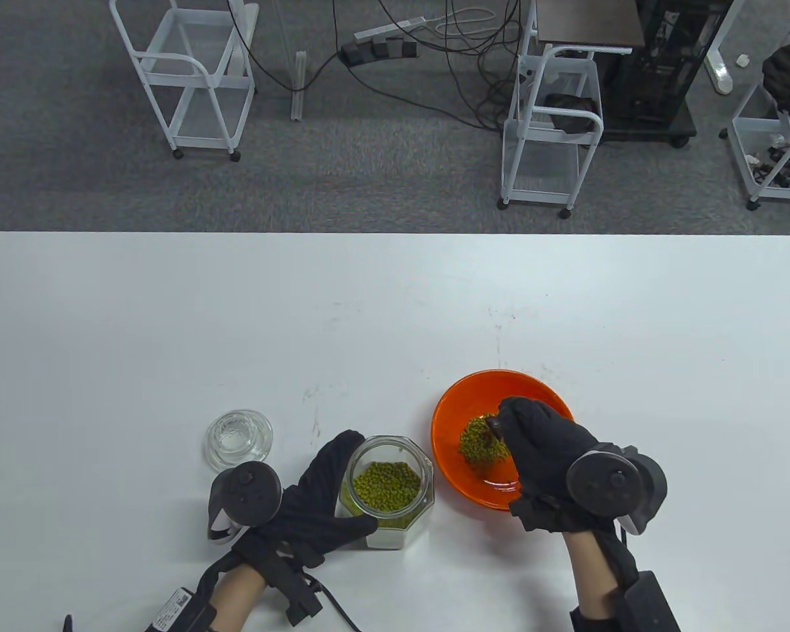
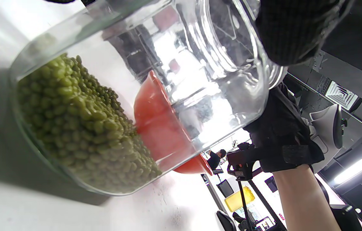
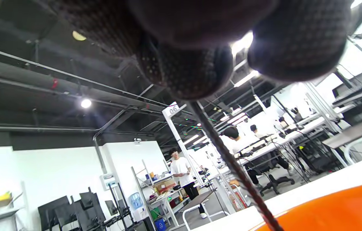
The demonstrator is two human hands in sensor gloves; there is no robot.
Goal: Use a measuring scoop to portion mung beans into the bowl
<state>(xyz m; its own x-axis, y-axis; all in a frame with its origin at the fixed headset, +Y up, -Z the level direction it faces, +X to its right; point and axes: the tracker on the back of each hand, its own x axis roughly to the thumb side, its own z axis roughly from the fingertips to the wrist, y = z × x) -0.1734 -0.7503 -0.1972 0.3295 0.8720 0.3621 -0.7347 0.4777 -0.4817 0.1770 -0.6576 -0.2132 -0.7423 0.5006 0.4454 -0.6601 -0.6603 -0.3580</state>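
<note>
A glass jar (image 1: 388,484) of green mung beans (image 1: 386,485) stands on the white table, and my left hand (image 1: 332,490) grips its left side. In the left wrist view the jar (image 2: 136,96) fills the frame, with beans (image 2: 81,128) at its bottom. To its right sits the orange bowl (image 1: 500,395) with a heap of beans (image 1: 477,442) inside. My right hand (image 1: 533,441) is over the bowl, its fingers curled round the dark measuring scoop (image 1: 492,426), most of which is hidden. The scoop's thin handle (image 3: 232,163) runs down to the bowl (image 3: 344,208).
The jar's glass lid (image 1: 239,440) lies on the table just left of my left hand. The table's far edge (image 1: 395,232) runs across the view, with white carts (image 1: 191,79) and cables on the floor beyond.
</note>
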